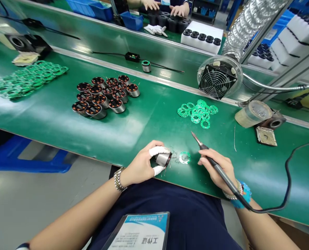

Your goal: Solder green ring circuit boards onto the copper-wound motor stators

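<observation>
Stator [162, 159], lower centre of frame: left hand [146, 162] closed on metal sides. Likely dense, stiff, slick; grip sides, spare fragile wires [165, 169]. Iron [218, 167], lower right: right hand [220, 166] wrapped round handle; probably light; keep off tip [194, 136], possibly hot.

Green bench [155, 111] with wound cores [108, 92], circuit boards [200, 110], 1 tub [250, 116]

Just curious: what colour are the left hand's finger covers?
The finger covers are white, as the head view shows.
</observation>
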`<state>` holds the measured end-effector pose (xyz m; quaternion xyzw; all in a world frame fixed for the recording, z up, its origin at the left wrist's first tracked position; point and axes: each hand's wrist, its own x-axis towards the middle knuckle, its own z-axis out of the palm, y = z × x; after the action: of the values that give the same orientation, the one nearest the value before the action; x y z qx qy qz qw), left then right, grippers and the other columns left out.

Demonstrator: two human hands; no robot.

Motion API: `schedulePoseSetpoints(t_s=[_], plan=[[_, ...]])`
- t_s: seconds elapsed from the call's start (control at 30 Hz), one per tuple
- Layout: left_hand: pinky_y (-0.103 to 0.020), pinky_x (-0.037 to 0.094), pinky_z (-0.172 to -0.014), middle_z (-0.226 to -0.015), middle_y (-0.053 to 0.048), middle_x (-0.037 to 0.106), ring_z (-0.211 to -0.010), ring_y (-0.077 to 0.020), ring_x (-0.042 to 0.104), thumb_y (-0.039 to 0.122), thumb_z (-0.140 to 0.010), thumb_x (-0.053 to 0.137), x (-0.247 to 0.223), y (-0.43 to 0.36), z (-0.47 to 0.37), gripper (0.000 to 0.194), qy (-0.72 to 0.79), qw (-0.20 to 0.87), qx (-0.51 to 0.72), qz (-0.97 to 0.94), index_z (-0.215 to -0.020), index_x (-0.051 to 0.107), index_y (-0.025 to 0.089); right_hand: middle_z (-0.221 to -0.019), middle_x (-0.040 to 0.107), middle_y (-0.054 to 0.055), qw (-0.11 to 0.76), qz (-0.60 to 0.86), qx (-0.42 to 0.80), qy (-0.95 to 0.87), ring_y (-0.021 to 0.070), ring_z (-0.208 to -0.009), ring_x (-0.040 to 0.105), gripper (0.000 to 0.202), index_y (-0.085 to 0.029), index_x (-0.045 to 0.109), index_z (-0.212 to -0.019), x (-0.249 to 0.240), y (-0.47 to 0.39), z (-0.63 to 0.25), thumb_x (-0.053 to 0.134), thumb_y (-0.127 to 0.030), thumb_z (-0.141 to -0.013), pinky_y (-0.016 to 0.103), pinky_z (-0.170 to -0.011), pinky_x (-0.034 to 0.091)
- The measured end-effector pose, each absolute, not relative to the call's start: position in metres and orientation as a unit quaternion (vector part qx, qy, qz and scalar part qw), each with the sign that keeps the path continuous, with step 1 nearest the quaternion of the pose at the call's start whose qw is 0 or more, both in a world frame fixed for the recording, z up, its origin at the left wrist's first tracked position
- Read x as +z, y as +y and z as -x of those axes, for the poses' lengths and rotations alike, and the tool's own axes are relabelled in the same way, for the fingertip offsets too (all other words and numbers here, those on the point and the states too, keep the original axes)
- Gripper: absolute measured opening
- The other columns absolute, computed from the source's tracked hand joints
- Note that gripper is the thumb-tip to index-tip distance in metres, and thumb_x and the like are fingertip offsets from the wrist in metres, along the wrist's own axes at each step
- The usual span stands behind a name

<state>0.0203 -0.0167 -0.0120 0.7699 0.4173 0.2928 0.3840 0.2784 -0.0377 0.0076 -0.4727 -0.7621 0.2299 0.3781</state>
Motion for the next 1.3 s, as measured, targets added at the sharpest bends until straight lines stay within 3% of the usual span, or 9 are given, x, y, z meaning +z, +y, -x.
schedulePoseSetpoints(t_s=[0.2,0.57,1.3], plan=[[-0.031,0.051,-0.077,-0.106,-0.006,0.051,-0.088,-0.0176,0.057,0.008,-0.065,0.057,-0.015,-0.005,-0.023,0.038,0.387,0.441,0.282,-0.759,-0.1,0.055,0.022,-0.084,0.068,0.003,0.392,0.508,0.266,-0.719,0.0163,-0.075,0.063,0.016,-0.023,0.064,-0.096,0.0,-0.046,-0.296,0.058,-0.021,-0.081,0.03,-0.069,0.051],[-0.028,0.049,-0.075,-0.105,-0.007,0.051,-0.087,-0.0153,0.056,0.003,-0.067,0.056,-0.014,0.0,-0.024,0.034,0.361,0.427,0.286,-0.778,-0.097,0.057,0.018,-0.081,0.068,0.002,0.339,0.48,0.393,-0.707,0.0158,-0.074,0.061,0.012,-0.023,0.066,-0.09,0.001,-0.04,-0.295,0.058,-0.022,-0.081,0.03,-0.07,0.048],[-0.027,0.05,-0.075,-0.106,-0.006,0.051,-0.087,-0.014,0.056,0.004,-0.068,0.058,-0.014,-0.001,-0.025,0.031,0.357,0.428,0.287,-0.779,-0.096,0.057,0.017,-0.083,0.067,0.001,0.329,0.462,0.421,-0.708,0.0151,-0.074,0.059,0.017,-0.024,0.065,-0.094,-0.001,-0.04,-0.297,0.059,-0.017,-0.08,0.03,-0.068,0.045]])
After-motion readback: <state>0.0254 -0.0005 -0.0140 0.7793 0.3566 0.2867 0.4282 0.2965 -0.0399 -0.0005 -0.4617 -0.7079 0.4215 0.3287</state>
